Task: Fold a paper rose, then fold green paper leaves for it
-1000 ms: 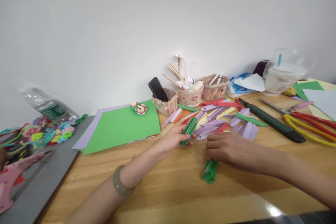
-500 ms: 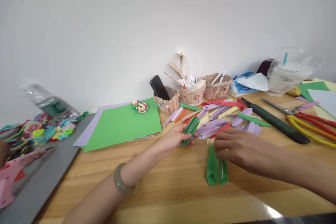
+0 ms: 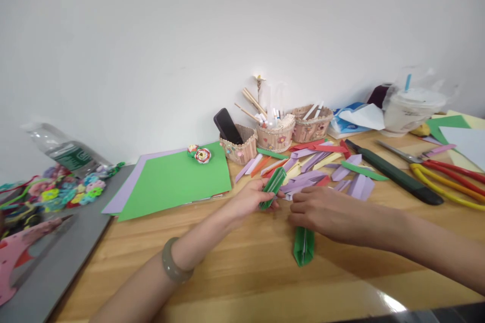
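Note:
My left hand (image 3: 252, 198) is closed on a bundle of green folded paper (image 3: 273, 187), tilted upward just above the wooden table. Pale edges show between the folds. To its right, my right hand (image 3: 322, 212) has its fingers curled down over the upper end of green folded paper (image 3: 304, 247) on the tabletop. Two green halves lie against each other there, with a thin pale line between them. The fingers hide the far end of this paper. Just beyond both hands lie several folded paper strips (image 3: 306, 180) in purple, red, yellow and orange.
Green and purple sheets (image 3: 178, 179) lie at left, bearing a small flower ornament (image 3: 202, 155). Three baskets (image 3: 238, 146) stand by the wall, one holding a phone (image 3: 228, 126). At right are a dark green cutter (image 3: 397, 174), scissors (image 3: 435, 169) and a lidded cup (image 3: 411, 111).
My right hand has moved left, and the two green pieces under it, apart before, now lie together. My left hand still holds its green bundle. The view has shifted slightly.

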Demonstrator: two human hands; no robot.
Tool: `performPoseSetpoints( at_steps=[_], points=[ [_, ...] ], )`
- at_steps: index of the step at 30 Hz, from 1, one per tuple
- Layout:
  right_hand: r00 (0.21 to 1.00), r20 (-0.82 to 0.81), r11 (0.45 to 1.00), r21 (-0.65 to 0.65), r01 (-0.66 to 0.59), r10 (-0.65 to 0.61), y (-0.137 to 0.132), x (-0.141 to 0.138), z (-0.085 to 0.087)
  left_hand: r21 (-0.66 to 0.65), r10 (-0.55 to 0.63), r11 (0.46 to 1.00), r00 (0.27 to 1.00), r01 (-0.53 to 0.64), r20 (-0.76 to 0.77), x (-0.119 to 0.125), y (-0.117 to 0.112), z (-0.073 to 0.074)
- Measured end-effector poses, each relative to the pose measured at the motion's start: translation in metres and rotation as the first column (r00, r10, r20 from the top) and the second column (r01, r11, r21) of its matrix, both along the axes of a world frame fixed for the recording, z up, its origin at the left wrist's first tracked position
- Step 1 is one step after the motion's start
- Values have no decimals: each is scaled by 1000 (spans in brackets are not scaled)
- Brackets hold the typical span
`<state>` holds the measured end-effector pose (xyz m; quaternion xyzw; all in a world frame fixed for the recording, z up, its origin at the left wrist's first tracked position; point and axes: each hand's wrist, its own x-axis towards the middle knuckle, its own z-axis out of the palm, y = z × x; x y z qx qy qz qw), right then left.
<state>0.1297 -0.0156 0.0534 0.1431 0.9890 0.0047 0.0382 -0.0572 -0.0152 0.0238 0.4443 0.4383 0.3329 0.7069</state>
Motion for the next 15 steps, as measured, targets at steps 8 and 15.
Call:
performPoseSetpoints(
  at_steps=[8, 15],
  points=[
    [995, -96, 1000, 13, -15, 16, -2, 3, -3, -20, 11, 1000, 1000, -11, 15, 0, -1, 0],
    [959, -283, 983, 179, 36, 16, -16, 26, -12, -79, 36, 996, 999, -34, 18, 2, -2, 1]
  ],
)
